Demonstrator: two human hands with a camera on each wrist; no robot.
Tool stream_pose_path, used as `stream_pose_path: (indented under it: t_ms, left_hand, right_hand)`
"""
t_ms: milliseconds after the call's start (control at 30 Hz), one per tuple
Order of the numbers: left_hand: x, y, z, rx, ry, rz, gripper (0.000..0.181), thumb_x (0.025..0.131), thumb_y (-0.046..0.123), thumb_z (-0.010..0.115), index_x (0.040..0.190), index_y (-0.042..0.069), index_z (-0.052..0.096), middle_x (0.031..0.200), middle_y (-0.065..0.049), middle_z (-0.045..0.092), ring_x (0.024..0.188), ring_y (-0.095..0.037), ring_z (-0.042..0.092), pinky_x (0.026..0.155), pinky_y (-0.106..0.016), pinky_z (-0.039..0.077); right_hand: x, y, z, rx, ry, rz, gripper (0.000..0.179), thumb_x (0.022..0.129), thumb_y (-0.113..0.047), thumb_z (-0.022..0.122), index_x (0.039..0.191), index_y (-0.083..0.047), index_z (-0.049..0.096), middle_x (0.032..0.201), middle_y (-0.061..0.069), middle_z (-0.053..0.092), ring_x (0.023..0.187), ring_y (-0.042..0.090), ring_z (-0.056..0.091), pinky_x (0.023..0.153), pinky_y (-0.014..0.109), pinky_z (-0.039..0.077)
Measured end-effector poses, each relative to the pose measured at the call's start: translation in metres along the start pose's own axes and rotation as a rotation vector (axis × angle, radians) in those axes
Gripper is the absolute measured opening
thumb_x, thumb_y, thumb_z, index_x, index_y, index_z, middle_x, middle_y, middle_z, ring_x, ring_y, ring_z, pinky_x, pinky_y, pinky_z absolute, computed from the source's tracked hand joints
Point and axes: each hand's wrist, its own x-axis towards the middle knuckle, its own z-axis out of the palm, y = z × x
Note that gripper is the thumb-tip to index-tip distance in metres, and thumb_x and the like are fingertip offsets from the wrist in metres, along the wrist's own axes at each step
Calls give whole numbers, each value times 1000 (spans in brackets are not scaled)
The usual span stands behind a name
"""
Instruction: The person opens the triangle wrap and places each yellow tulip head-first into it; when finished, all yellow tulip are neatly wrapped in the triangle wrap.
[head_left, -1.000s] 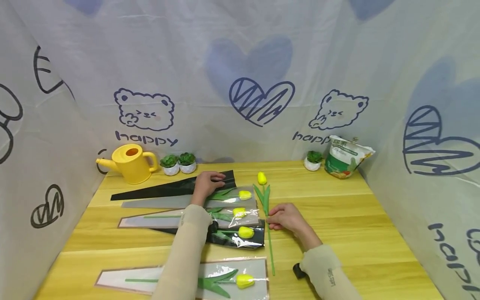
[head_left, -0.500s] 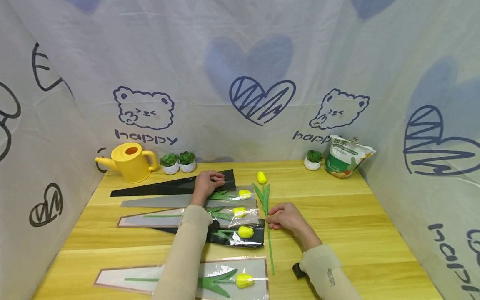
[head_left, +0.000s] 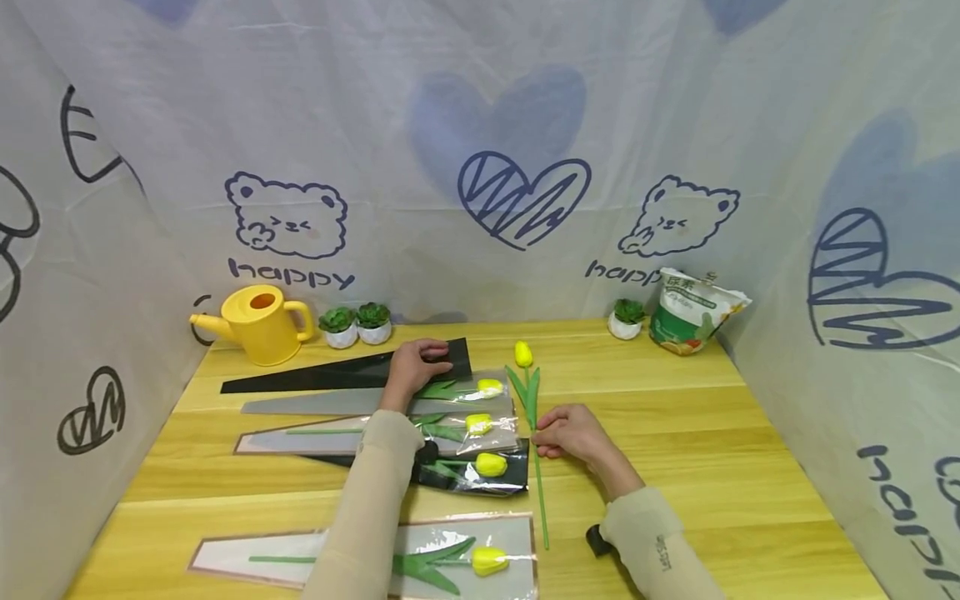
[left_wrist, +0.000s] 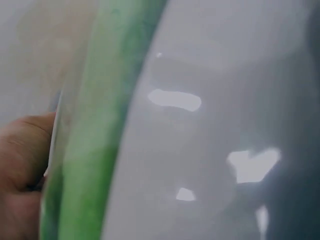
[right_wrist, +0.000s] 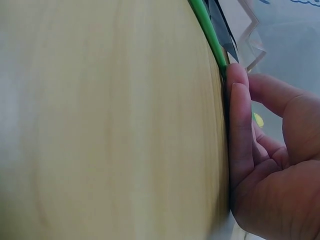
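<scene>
My right hand (head_left: 572,433) pinches the green stem of a yellow artificial tulip (head_left: 532,400), which lies lengthwise with its bloom toward the back wall. In the right wrist view, thumb and fingertips meet at the stem (right_wrist: 210,35) close over the wood. My left hand (head_left: 416,367) rests on a black tapered flower sleeve (head_left: 322,377) at the back, thumb and fingers spread apart. Just in front lie a grey sleeve (head_left: 300,404), a white sleeve (head_left: 262,442) and another black sleeve (head_left: 517,479), each with a yellow tulip. The left forearm covers parts of them.
Nearer the front edge lies another clear-fronted sleeve (head_left: 225,554) with a tulip. Along the back wall stand a yellow watering can (head_left: 266,329), two potted succulents (head_left: 356,327), a third succulent (head_left: 626,319) and a green-white bag (head_left: 690,315). Printed cloth surrounds the wooden table (head_left: 712,467).
</scene>
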Motion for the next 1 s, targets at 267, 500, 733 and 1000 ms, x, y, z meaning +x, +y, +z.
stream_pose_path:
  t_ms: [267,500,733,1000]
  left_hand:
    - [2,3,-1,16,27,-20,28,90,17,83,115,7,79,100,-10,81,110,-30,72,106,-46,52]
    - [4,4,-1,-4,32,-17,23,91,15,81,113,5,80,94,-10,81,102,-29,74,102,-46,54]
    - [3,-1,-1,-20,3,-8,31,92,16,81,121,8,77,106,-11,79,104,-29,71,98,-46,54]
    - [2,-2,-2,-16,-9,-14,39,89,16,84,127,11,75,126,-11,74,118,-31,67,104,-47,52]
  right_hand:
    - [2,-1,0,-8,4,19,22,85,1,80,103,5,67,78,11,72,62,14,70,56,24,58]
    - [2,-4,0,-5,13,22,21,85,2,80,103,4,67,80,12,73,62,13,70,57,24,58]
    - [1,-3,1,-6,6,25,23,85,1,80,104,5,67,79,11,73,62,13,70,56,23,58]
    - [-1,-2,0,-6,-4,3,27,84,1,81,106,8,66,79,11,74,62,13,70,56,23,58]
